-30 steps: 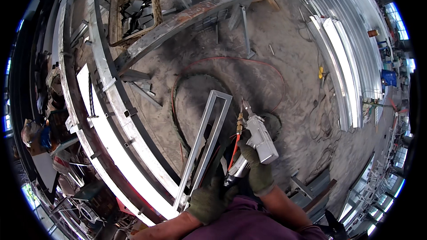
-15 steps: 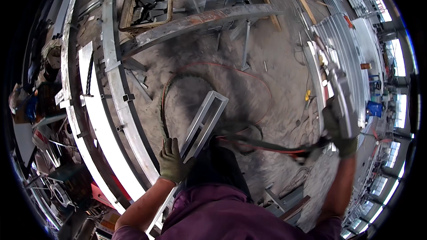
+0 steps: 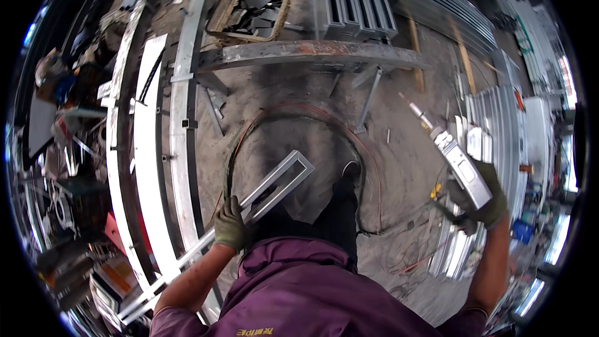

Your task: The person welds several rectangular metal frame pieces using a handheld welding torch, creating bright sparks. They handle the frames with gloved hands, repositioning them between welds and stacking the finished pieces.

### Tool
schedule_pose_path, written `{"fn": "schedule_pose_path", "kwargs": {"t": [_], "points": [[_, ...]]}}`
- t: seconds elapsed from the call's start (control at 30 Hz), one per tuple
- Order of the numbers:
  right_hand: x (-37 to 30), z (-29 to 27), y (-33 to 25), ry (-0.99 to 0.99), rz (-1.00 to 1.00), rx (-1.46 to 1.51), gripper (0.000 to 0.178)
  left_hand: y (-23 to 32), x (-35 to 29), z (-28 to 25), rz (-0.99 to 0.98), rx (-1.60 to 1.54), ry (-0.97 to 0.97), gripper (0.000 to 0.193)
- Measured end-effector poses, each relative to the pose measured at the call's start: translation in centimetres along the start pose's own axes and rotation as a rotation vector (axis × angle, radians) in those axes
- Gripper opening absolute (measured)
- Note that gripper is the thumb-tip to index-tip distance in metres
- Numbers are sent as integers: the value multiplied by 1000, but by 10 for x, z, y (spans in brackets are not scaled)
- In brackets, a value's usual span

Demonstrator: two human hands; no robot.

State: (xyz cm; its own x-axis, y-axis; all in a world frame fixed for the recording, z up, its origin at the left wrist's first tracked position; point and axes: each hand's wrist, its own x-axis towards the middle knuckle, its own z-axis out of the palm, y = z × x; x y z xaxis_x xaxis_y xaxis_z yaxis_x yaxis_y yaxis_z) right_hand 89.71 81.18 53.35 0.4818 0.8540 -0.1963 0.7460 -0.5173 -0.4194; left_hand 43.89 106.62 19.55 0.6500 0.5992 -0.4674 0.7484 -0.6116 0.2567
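My left hand, in an olive work glove, grips a long, narrow frame of silver metal tube. The frame slants from my lap down past my left forearm; its closed end points ahead over the floor. The palm side of that glove is hidden. Out to the right, my gloved right hand is closed round the rear of a silver handheld welding gun. Its thin nozzle points ahead and leftward, away from the frame. A dark cable hangs below this hand.
Long steel beams run along my left, with a cross beam ahead. Beyond it stand a basket of metal offcuts and stacked frames. A dark hose with an orange line loops on the floor. Corrugated sheets lie right.
The welding gun's nozzle has swung leftward and ahead. The frame in my left hand slants more sideways. My view has shifted, and the cable has dropped from across my lap.
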Motion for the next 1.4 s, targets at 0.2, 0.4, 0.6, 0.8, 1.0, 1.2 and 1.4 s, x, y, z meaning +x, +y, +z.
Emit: {"fn": "schedule_pose_path", "kwargs": {"t": [0.2, 0.4, 0.6, 0.8, 1.0, 1.2, 1.4], "points": [[31, 101, 140, -252, -66, 428, 38, 62, 11, -18, -418, 202, 31, 97], [69, 125, 176, -557, -209, 582, 33, 93, 19, -12, -725, 273, 39, 77], [106, 117, 174, -647, -415, 533, 34, 102, 19, 3, -817, 188, 99, 63], [131, 117, 140, -714, -627, 319, 31, 88, 14, 26, -782, 151, 202, 79], [142, 138, 127, -810, -562, 358, 24, 90, 13, 28, -798, 50, 219, 83], [144, 167, 110, -826, -616, 377, 18, 94, 12, 29, -814, 32, 224, 79], [146, 172, 98, -876, -497, 363, 19, 96, 9, 28, -821, 43, 252, 77]]}}
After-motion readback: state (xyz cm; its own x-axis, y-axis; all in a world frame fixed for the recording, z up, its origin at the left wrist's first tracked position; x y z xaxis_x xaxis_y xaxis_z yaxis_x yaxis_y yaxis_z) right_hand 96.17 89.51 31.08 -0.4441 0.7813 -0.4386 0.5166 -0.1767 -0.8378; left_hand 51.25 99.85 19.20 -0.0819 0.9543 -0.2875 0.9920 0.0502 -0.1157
